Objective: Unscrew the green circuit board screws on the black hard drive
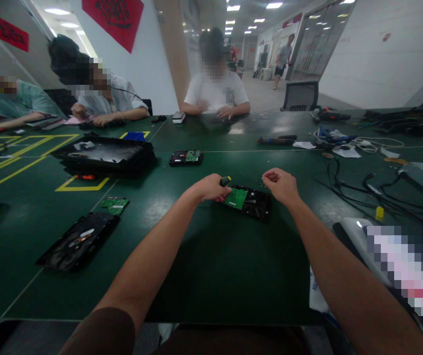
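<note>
The hard drive point(247, 201) lies flat on the green table point(211, 266) in the middle of the scene, board side up, its green circuit board point(235, 197) toward the left end. Its long axis runs left to right, tilted a little so the right end sits nearer to us. We have both hands at it: our left hand point(208, 188) is clenched around a screwdriver point(225, 181), whose yellow and black handle top pokes out above the fist, and it rests at the drive's left end, touching or just over the green board. Our right hand point(281, 185) hovers just beyond the far right corner of the drive, fingers curled loosely inward; whether it pinches something small we cannot tell. So the drive lies between the two hands, a little nearer the left one.

Farther out, a second hard drive point(186, 157) lies beyond ours. To the left sit a loose circuit board point(114, 203), an opened drive point(78, 241) near us and a black tray point(104, 155). Cables point(363, 185) sprawl on the right. Other people sit along the far and left edges.
</note>
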Demonstrator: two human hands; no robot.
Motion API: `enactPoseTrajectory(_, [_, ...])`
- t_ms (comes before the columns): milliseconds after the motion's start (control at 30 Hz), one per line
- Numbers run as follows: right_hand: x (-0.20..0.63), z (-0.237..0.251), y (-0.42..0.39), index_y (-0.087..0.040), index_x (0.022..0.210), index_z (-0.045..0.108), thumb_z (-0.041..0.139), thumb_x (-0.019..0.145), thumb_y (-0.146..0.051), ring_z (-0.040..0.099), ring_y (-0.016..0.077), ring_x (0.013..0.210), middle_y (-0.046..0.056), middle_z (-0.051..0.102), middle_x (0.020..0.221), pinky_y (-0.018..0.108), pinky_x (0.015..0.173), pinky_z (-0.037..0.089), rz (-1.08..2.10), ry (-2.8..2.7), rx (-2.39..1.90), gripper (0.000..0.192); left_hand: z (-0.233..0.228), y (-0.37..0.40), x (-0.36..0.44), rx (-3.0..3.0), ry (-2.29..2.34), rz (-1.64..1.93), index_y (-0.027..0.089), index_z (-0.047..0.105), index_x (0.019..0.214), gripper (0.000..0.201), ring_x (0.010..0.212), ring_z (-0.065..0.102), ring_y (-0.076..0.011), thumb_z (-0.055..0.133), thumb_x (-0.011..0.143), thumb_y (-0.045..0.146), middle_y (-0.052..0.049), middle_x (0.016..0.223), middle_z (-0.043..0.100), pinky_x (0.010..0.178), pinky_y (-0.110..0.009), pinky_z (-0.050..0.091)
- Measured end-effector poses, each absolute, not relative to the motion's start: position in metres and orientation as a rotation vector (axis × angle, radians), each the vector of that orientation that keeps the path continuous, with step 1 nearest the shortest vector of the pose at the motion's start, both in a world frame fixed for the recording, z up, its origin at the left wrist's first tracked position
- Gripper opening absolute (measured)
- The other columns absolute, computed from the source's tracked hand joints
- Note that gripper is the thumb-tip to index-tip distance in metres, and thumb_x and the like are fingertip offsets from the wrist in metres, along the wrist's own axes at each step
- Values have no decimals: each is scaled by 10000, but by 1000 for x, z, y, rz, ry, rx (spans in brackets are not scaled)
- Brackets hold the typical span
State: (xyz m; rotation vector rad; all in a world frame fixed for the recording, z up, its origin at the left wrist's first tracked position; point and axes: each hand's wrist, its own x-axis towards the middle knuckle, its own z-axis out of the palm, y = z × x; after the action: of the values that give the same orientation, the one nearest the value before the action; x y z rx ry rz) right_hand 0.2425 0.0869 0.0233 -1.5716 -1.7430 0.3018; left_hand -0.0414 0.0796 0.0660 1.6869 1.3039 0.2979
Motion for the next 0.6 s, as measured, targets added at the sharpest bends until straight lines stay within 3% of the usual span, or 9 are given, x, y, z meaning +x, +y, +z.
enactPoseTrajectory(167, [235,28,85,-213,942,785,714,862,-380,744,206,801,49,803,878,339,759,566,438,-1828,-1478,198,68,77,-40,1643,1295,279,107,683,901,149,761,755,-184,641,966,235,-107,822,763,745,-312,627])
enactPoseTrajectory(333, [214,40,76,-200,957,785,701,857,-277,752,205,836,52,807,906,325,763,574,554,-1973,-1416,152,68,78,-41,1618,1287,246,99,692,873,160,733,754,-175,646,967,220,-104,798,768,744,-315,628])
enactPoseTrajectory(600, [181,56,69,-174,956,756,642,907,-174,718,192,850,72,781,943,308,787,529,403,-2361,-1376,124,65,79,-41,1590,1286,227,88,697,854,116,698,737,-138,662,944,153,-91,806,775,740,-288,615])
